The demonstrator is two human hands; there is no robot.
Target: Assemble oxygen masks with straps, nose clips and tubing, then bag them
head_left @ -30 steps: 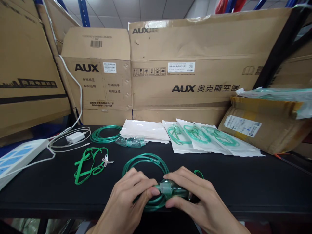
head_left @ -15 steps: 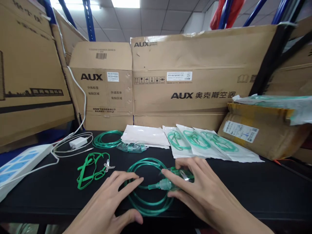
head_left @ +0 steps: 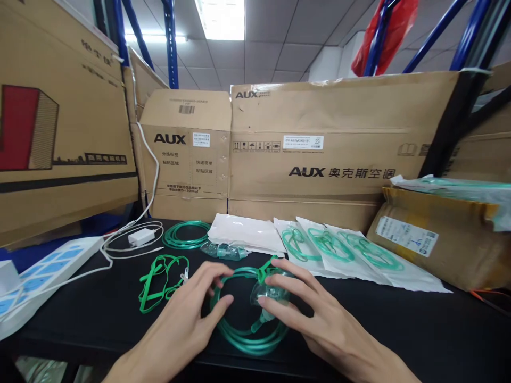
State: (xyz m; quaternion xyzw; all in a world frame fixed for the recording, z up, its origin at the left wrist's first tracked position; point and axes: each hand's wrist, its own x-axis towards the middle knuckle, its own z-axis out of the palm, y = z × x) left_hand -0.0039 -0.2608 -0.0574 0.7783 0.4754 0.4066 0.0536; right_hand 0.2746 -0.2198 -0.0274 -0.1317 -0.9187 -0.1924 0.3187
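A clear green oxygen mask with a bright green strap lies over the right part of a coil of green tubing at the front of the black table. My right hand has its fingers over the mask, fingertips on its shell and strap; its thumb is hidden. The mask's connector points down and left inside the coil. At the coil's left side is my left hand, fingers curved and thumb apart, with nothing gripped between them. Whether it touches the tubing is hard to see.
Left of my left hand lies a loose green strap. Behind are another tubing coil, a second mask, white packets and several bagged tubes. A power strip and a carton flank the table.
The mask has turned, and its connector now points down-left. Its green strap shows at the top. My left fingers have drawn back slightly, and the view has tilted up.
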